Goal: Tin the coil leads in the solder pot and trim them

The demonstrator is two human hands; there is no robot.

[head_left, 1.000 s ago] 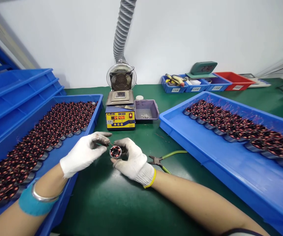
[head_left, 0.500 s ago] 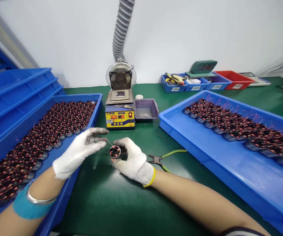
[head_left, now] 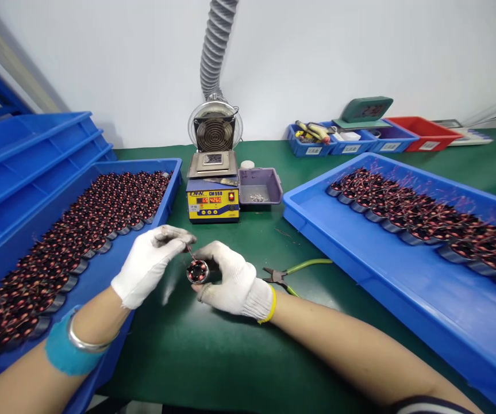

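Head view shows the right hand (head_left: 230, 282) gripping a small wound coil (head_left: 197, 271) by its rigid rim while the left hand (head_left: 150, 261) pinches its thin lead wire (head_left: 188, 250), which looks light and easily bent.

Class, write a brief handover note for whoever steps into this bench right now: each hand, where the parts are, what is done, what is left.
Right hand grips one wound coil above the mat.
Left hand pinches the coil's thin wire lead.
Left tray: packed with coils.
Right tray: a few rows at its far side, the rest bare.
Cutters lie right of the hands; solder pot behind, display lit.
The held coil is unfinished.
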